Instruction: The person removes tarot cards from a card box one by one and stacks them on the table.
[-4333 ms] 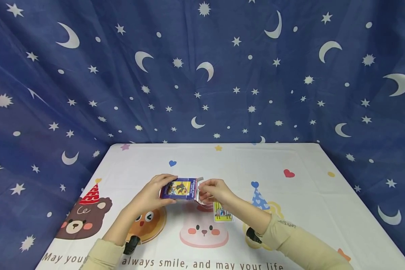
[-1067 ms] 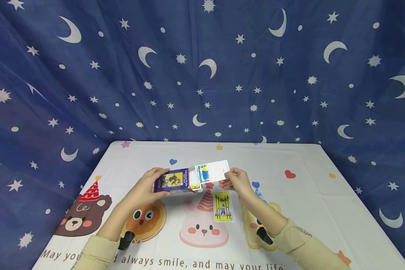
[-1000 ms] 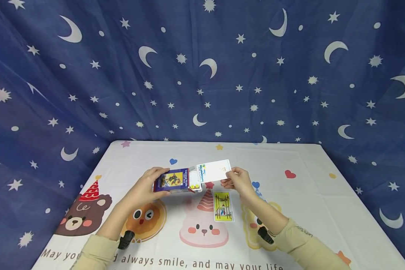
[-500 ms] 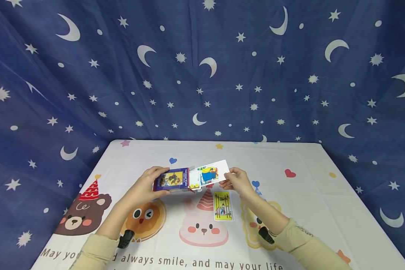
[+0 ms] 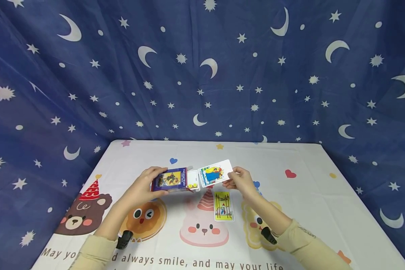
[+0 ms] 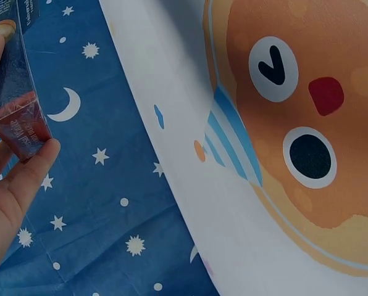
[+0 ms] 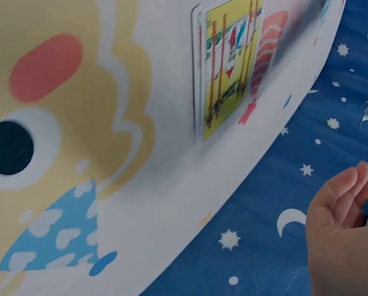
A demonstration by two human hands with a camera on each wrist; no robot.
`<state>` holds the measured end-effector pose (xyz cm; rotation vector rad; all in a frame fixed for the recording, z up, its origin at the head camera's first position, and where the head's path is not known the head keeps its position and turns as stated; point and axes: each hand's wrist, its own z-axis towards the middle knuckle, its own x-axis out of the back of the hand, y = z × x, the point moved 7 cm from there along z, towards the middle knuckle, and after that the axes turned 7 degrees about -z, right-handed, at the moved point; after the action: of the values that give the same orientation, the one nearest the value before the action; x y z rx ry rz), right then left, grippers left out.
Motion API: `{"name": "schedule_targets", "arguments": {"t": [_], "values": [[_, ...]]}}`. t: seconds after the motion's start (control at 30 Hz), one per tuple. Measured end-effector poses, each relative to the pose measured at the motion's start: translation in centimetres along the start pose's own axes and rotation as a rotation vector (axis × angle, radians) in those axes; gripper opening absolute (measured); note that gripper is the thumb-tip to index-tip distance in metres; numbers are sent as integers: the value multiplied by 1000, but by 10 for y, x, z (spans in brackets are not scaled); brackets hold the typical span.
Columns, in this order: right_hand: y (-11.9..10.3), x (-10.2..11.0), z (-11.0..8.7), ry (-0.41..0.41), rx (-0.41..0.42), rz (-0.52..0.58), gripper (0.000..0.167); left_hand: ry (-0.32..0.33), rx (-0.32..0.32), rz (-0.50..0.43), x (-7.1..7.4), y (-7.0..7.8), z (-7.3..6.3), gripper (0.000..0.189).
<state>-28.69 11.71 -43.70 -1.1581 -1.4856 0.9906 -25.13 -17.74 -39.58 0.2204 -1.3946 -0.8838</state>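
Observation:
My left hand (image 5: 143, 188) grips a dark blue tarot card box (image 5: 170, 180) from its left end, thumb at the near side and fingers at the far side. From the box's flap end a few white-edged cards (image 5: 192, 180) stick out. Just right of them, my right hand (image 5: 242, 183) pinches the right edge of a tarot card (image 5: 216, 173) with a blue and yellow figure. Whether it is one card or several I cannot tell. A small stack of tarot cards (image 5: 224, 206), yellow one on top, lies on the table below; the right wrist view also shows that stack (image 7: 230, 68).
The table (image 5: 310, 195) wears a white cloth printed with cartoon animals, hearts and lettering. Behind and at the sides hangs a dark blue curtain (image 5: 202, 75) with moons and stars. Each wrist carries a black camera mount (image 5: 124, 240).
The right hand has drawn cards from the box and holds a card up and out to the right. In the last half second it shifted slightly right, apart from the box; the box moved slightly left.

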Motion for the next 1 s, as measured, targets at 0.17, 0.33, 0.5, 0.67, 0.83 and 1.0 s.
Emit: {"name": "schedule_targets", "arguments": {"t": [0.17,0.33,0.5,0.67,0.83,1.0], "values": [[3,6,-1,-39,18,-56,11,-5,-2,4,1,-1,0,72],[6,9,-1,-68,20,-62,15,-11,14,-7,0,-2,-1,73],[9,12,0,-61,12,-56,21,-18,38,-21,-1,-3,-1,75],[9,15,-1,-46,20,-73,28,-18,51,-38,-1,-3,0,80],[10,16,-2,-65,39,-91,34,-31,45,-33,-2,-2,0,78],[11,15,-2,-117,79,-124,34,-33,45,-25,-3,-3,-1,77]]}}
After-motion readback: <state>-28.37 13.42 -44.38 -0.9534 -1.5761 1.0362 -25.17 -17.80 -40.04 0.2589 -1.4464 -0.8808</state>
